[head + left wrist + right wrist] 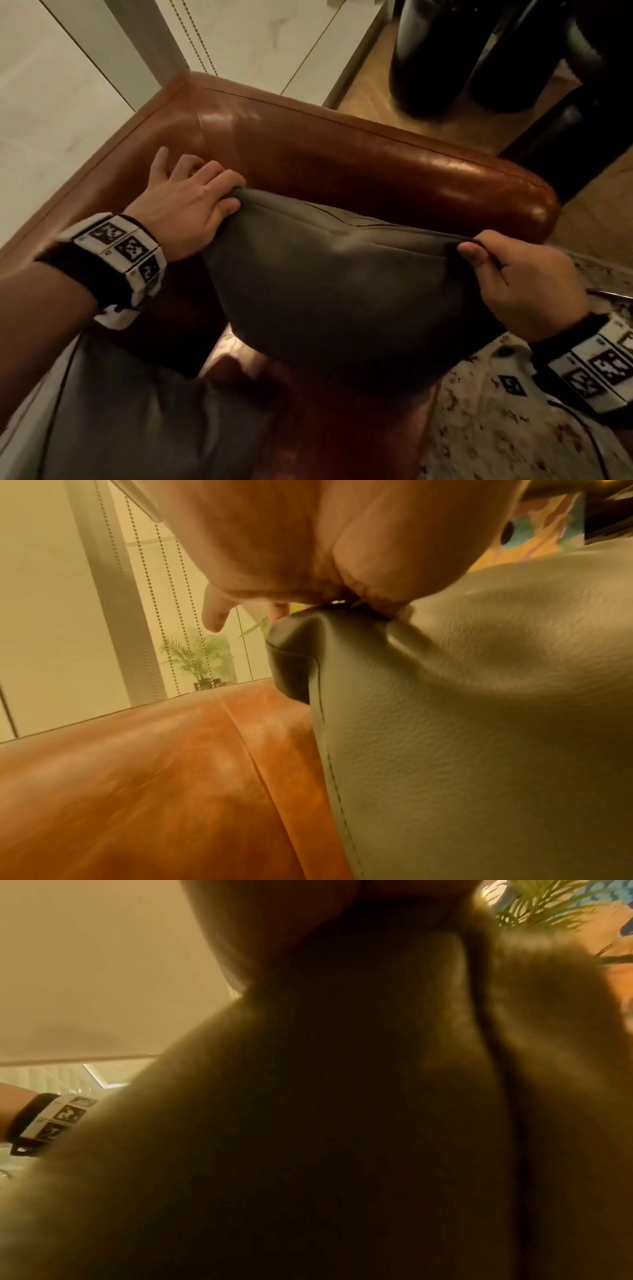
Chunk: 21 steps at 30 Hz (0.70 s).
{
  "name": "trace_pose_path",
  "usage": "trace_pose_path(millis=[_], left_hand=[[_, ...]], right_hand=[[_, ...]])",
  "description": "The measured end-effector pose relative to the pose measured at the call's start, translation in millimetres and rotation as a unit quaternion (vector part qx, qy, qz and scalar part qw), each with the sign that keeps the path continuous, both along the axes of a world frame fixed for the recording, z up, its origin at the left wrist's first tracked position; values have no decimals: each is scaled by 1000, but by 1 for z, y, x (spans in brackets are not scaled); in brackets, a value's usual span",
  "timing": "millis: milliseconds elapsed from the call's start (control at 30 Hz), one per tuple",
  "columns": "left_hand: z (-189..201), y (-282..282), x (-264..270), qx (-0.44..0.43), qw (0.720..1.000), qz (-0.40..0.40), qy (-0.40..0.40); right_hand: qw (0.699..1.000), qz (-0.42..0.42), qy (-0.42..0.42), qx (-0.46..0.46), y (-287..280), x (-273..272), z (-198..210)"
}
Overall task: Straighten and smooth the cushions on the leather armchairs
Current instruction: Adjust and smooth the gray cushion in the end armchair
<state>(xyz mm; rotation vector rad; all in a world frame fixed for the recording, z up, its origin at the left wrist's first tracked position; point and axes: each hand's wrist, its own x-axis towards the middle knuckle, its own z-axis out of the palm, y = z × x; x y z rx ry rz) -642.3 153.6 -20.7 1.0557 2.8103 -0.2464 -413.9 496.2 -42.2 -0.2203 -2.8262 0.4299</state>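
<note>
ok so closest to me in the head view is my own lap, dark trousers (144, 421) at the bottom left, right up against the front of the seat

next up, both hands are on the cushion (342, 294). it's a dark grey leather one, held up by its top two corners so it hangs upright over the seat of the brown leather armchair (376, 161), whether the bottom edge touches the seat i can't tell, too dark down there. my left hand (191, 212) pinches the left corner between thumb and a couple of fingers, the other fingers just splay out loose toward the chair's corner. my right hand (527, 284) is clamped on the right corner, thumb on top, fingers curled under. the top edge sags a bit between the two grips

left wrist view shows the same pinch from below: hand (308, 547) bunching up the corner of the cushion (479, 723), stitched seam running down the side, brown chair leather (154, 777) just beside it. right wrist view is basically all blurry cushion (342, 1123), can't make out much

to the right of the chair there's a speckled light rug (496, 438) on the floor. behind the chair back, pale wall panels (51, 85) with a beaded blind chain (198, 41) hanging down, and further right some big dark rounded shapes (445, 58) on a wood floor, no idea what those are
</note>
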Motion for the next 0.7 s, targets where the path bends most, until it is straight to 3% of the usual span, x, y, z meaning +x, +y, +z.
trace_pose_path(millis=[67, 167, 233, 333, 400, 500, 700], left_hand=[[-10, 16, -9, -13, 1000, 15, -16], [-34, 49, -11, -35, 998, 46, -33], [-42, 76, 8, 20, 999, 33, -4], [-52, 127, 70, 146, 985, -87, -15], [-66, 148, 95, 109, 981, -142, -68], [-86, 139, 69, 89, 988, -105, -64], [-81, 130, 46, 108, 992, -56, -29]], right_hand=[[999, -24, -29, 15, 9, -11, -7], [984, -52, -171, 16, 20, -25, -30], [988, -58, -140, 20, 13, -22, -35], [999, -24, -26, -5, -39, -17, -33], [995, -15, -95, -8, -70, -20, -47], [983, -40, -175, 25, -65, -28, -70], [979, -125, -156, 37, -51, -41, -57]])
